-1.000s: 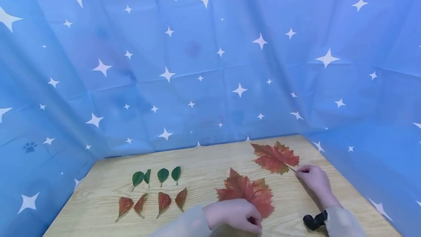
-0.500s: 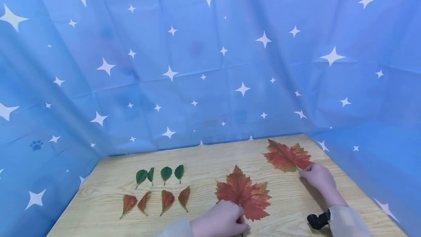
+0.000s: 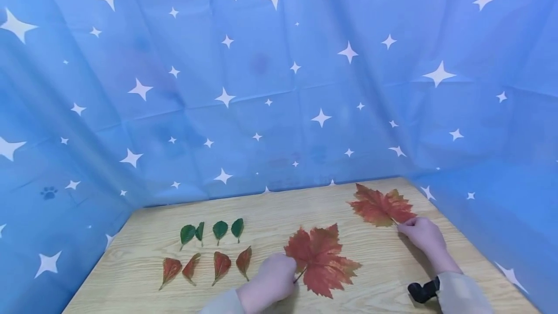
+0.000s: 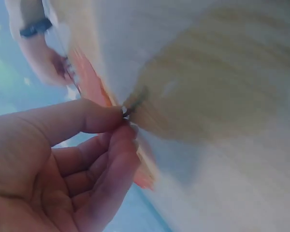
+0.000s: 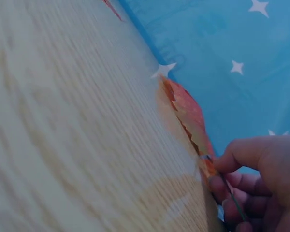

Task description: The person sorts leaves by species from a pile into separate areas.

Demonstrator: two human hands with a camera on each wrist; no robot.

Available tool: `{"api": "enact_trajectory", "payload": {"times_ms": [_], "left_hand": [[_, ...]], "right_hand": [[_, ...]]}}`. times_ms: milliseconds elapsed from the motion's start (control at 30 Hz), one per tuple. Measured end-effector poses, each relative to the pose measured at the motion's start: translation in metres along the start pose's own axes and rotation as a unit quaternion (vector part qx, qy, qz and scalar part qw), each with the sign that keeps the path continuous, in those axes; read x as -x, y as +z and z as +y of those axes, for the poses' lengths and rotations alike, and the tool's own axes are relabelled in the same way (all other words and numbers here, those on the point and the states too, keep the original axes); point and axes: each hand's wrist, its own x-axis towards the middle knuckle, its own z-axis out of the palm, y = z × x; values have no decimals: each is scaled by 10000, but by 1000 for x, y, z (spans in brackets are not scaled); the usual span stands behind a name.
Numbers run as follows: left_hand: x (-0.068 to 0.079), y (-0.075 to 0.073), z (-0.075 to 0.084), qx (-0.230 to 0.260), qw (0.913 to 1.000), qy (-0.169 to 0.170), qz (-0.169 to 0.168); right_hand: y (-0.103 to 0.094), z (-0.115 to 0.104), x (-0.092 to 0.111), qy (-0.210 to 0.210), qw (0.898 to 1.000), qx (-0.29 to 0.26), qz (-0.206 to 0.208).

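In the head view, my left hand (image 3: 274,275) pinches the stem of a large red maple leaf (image 3: 322,260) near the table's front middle. The left wrist view shows the thumb (image 4: 96,118) and forefinger meeting on the dark stem end. Farther back on the right, a second red maple leaf (image 3: 379,205) has its stem in the grip of my right hand (image 3: 425,236). Seen from the right wrist, this leaf (image 5: 186,108) stands nearly edge-on, and its green stem (image 5: 237,203) runs between thumb and fingers.
Several small green leaves (image 3: 220,229) lie in a row on the left of the wooden table (image 3: 283,207). Nearer sits a row of several small red leaves (image 3: 221,265). A blue star-printed curtain (image 3: 244,125) borders the table. A black device (image 3: 423,292) is at my right wrist.
My left hand has moved left, turning the near maple leaf so that its stem points to the lower left. The far maple leaf has shifted slightly right and turned with my right hand.
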Motion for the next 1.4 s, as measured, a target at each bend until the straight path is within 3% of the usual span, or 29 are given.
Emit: {"api": "enact_trajectory", "payload": {"times_ms": [133, 367, 500, 600, 767, 1000, 1100, 1267, 1400], "left_hand": [[-1, 1, -11, 337, 9989, -323, 18], [0, 4, -21, 919, 9953, -259, -178], [1, 5, -26, 1483, 9875, -422, -318], [0, 3, -31, 2074, 9760, -562, -340], [0, -2, -37, 3141, 9463, -710, -293], [0, 4, -44, 3806, 9198, -921, -264], [-1, 5, -46, 4371, 8930, -1022, -330], [-4, 3, -44, 5384, 8311, -1284, -546], [-5, 3, -46, 5863, 7968, -1213, -815]], "right_hand": [[-5, -1, 0, 44, 10000, 11, -53], [-1, 1, 0, 88, 9999, -63, -96], [1, 2, -1, 78, 9999, -94, -112], [1, 2, -2, 27, 9999, -105, -93], [-1, 3, -2, 40, 9999, -74, -76], [-2, 4, 0, 61, 9999, -116, -65], [-2, 4, 0, 40, 9999, -120, -65], [-2, 4, 1, -8, 9999, -149, -81], [-2, 4, 0, -84, 9995, -267, -118]]}}
